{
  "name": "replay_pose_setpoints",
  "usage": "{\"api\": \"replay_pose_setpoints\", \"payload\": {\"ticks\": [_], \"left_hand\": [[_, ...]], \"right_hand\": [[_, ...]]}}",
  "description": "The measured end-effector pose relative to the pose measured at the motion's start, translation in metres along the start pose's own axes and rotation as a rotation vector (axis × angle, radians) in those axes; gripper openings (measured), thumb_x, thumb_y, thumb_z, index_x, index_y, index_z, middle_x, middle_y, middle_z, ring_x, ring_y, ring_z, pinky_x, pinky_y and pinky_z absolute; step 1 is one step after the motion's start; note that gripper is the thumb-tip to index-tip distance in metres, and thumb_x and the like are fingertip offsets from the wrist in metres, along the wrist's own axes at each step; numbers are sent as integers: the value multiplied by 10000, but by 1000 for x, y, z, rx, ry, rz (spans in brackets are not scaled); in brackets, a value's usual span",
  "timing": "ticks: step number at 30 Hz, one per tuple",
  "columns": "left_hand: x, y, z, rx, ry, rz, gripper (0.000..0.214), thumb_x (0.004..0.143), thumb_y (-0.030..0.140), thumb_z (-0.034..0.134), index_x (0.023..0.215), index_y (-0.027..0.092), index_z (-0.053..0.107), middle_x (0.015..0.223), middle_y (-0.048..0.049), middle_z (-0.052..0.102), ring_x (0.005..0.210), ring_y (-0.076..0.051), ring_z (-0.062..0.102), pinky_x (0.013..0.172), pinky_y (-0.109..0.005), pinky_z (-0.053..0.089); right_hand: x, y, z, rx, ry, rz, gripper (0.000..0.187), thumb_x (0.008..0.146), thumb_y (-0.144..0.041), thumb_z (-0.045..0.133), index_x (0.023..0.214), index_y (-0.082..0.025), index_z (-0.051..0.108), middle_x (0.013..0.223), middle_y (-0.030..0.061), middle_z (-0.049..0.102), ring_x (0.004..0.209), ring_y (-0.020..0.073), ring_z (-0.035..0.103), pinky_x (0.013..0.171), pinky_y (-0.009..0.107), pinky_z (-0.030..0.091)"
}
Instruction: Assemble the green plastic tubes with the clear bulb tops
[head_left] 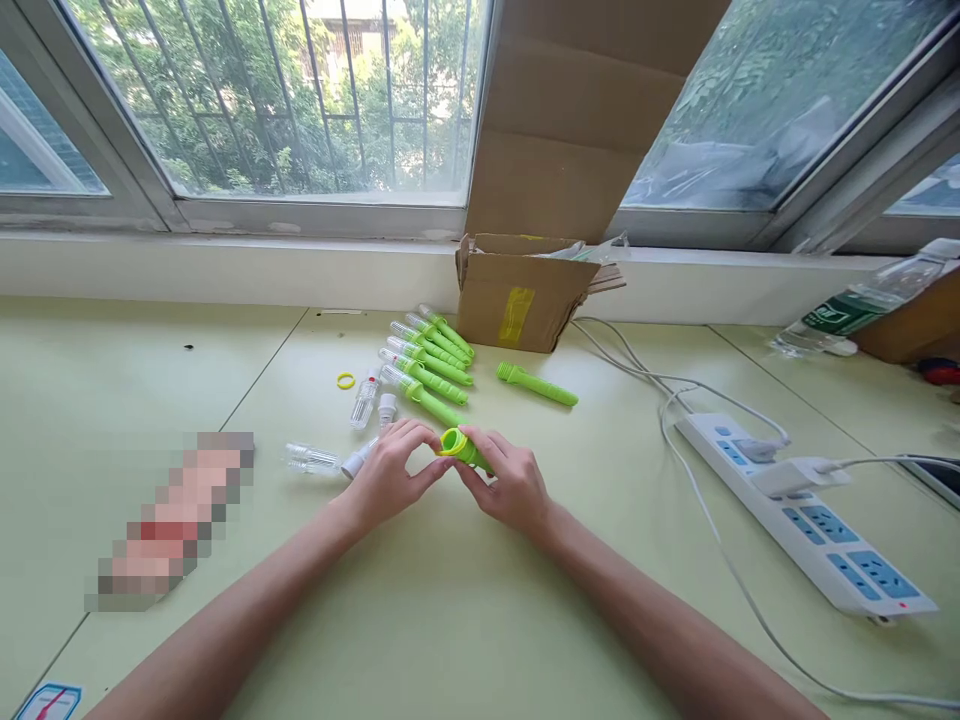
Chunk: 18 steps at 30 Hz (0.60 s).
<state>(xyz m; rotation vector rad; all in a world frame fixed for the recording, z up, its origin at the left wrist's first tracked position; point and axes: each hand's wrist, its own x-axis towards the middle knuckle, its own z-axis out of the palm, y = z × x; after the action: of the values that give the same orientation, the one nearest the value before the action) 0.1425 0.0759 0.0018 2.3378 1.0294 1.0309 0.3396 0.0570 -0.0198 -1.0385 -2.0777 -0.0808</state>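
My right hand (508, 487) is wrapped round a green plastic tube (463, 448) and holds it just above the table, open end toward the left. My left hand (390, 470) meets it there, fingertips pinched at the tube's yellow-rimmed mouth. Behind the hands lies a row of several assembled green tubes with clear ends (427, 352). A single green tube (537, 384) lies apart to the right. Left of the hands are a clear plastic piece (311, 459), a white cap (387, 407), a small clear vial (364, 399) and a yellow ring (345, 380).
An open cardboard box (517, 296) stands at the back by the window sill. A white power strip (806, 512) with plugs and trailing cables lies at the right. A plastic bottle (855, 308) lies far right. A blurred patch (176, 520) covers something at the left.
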Motion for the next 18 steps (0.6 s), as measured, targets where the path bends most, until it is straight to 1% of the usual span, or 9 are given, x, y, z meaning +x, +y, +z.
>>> {"api": "replay_pose_setpoints", "payload": {"ticks": [4, 7, 10, 13, 16, 18], "left_hand": [[0, -4, -1, 18, -1, 21, 146, 839, 345, 595, 864, 205, 564, 869, -22, 623, 868, -175, 546, 833, -345, 416], [-1, -4, 0, 6, -1, 14, 129, 849, 329, 582, 899, 210, 576, 883, -19, 631, 881, -175, 545, 836, -342, 416], [-4, 0, 2, -63, 2, -36, 105, 873, 298, 547, 922, 208, 572, 890, -17, 625, 883, -163, 551, 818, -318, 429], [-7, 9, 5, -152, 15, -68, 73, 881, 258, 532, 915, 201, 562, 876, -11, 614, 865, -143, 556, 798, -287, 444], [-10, 16, 6, -204, 15, -53, 70, 877, 216, 530, 938, 198, 559, 890, -12, 616, 871, -136, 554, 795, -274, 451], [-11, 16, 7, -201, 17, -26, 89, 872, 194, 531, 957, 196, 556, 897, -18, 616, 877, -140, 546, 798, -279, 452]], "right_hand": [[0, 1, -2, 77, -23, -4, 402, 862, -280, 573, 1239, -180, 477, 898, 78, 669, 661, 133, 594, 553, 233, 454], [1, 1, -2, 127, -6, 30, 405, 857, -268, 580, 1240, -186, 476, 932, 82, 670, 669, 131, 599, 544, 231, 459], [1, 0, -2, 133, 16, 72, 410, 855, -269, 584, 1244, -193, 478, 950, 78, 672, 684, 135, 610, 553, 235, 468], [2, -2, -2, 125, 27, 95, 414, 858, -272, 580, 1252, -195, 479, 954, 76, 674, 721, 149, 624, 595, 249, 485], [2, -4, -3, 132, 31, 122, 420, 872, -283, 558, 1273, -195, 467, 974, 84, 667, 759, 160, 629, 616, 253, 490], [2, -5, -2, 108, 16, 142, 427, 883, -294, 540, 1289, -189, 460, 969, 86, 660, 753, 158, 624, 607, 248, 485]]}}
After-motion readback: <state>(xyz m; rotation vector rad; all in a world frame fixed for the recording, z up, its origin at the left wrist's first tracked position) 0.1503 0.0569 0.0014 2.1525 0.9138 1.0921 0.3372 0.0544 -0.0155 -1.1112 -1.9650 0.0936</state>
